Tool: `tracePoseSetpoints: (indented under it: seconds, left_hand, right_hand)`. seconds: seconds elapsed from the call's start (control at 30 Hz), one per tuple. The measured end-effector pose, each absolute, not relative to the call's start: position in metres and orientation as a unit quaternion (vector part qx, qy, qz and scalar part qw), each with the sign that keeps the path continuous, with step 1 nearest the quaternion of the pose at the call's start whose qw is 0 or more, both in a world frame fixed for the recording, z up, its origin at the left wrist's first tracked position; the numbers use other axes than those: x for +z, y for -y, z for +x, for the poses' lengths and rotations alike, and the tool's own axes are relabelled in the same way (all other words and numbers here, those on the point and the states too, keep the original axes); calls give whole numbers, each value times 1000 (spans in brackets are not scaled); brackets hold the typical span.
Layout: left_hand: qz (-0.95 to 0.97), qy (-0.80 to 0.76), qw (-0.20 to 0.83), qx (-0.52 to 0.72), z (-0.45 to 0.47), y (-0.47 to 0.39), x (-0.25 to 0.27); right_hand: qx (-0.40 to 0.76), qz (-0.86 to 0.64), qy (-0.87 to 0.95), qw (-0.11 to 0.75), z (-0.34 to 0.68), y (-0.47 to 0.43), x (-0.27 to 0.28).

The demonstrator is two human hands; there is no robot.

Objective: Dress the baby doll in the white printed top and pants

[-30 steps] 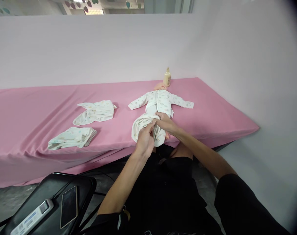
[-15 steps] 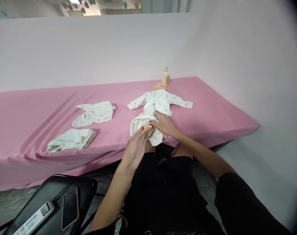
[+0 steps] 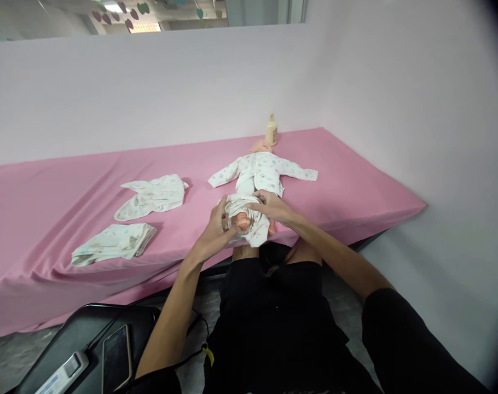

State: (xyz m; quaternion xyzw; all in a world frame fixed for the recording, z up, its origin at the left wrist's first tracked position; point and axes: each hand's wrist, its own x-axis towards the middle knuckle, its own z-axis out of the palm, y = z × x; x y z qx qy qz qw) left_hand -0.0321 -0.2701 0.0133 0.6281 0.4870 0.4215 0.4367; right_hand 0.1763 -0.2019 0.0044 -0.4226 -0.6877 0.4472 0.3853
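Note:
A baby doll (image 3: 260,146) lies on its back, dressed in a white printed jacket (image 3: 267,169) with both sleeves spread sideways. Bunched white baby pants (image 3: 257,227) surround one of its lower legs, and a bare foot (image 3: 242,220) pokes out of the cloth. The other foot (image 3: 271,226) shows just right of the pants. My left hand (image 3: 214,230) grips the left side of the bunched cloth, thumb below and fingers above. From the right, my right hand (image 3: 271,207) pinches the upper edge of the same pants. Part of the doll's legs is hidden under the fabric.
A pink sheet (image 3: 347,186) covers the table. Folded white cloths (image 3: 113,243) and a white printed garment (image 3: 154,197) lie to the left. A pump bottle (image 3: 271,131) stands behind the doll's head. A black chair (image 3: 142,317) carries a phone (image 3: 116,358) and a white device (image 3: 64,375).
My left hand has shifted left and opened around the cloth, from the doll's foot to the pants' left side. The foot now shows through the bunched fabric. The view has shifted slightly.

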Motion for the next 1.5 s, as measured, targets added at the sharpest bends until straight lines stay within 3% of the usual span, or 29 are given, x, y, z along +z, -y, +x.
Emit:
tracePoseSetpoints:
  seconds: [0.13, 0.3, 0.43, 0.5, 0.7, 0.93, 1.1, 1.37, 1.5]
  left_hand:
    - [675, -479, 414, 380, -25, 272, 20]
    - [758, -540, 202, 306, -12, 266, 11]
    - [784, -555, 89, 264, -13, 264, 10]
    - [784, -565, 56, 252, -13, 264, 11]
    - [789, -569, 20, 230, -11, 265, 12]
    - [776, -579, 40, 248, -16, 263, 12]
    - [766, -590, 44, 253, -21, 259, 9]
    - [769, -594, 26, 235, -23, 256, -2]
    - [766, -602, 16, 223, -22, 255, -6]
  right_hand:
    - [462, -401, 696, 376, 180, 204, 6]
    - [451, -404, 668, 433, 192, 224, 0]
    - [233, -497, 645, 533, 216, 275, -30]
    - [157, -505, 666, 526, 219, 302, -53]
    - [98, -497, 738, 446, 170, 315, -113]
    - [33, -503, 660, 557, 128, 286, -114]
    - [125, -437, 631, 629, 153, 311, -89]
    - [476, -433, 410, 646, 176, 303, -54]
    - [476, -396, 420, 663, 178, 303, -53]
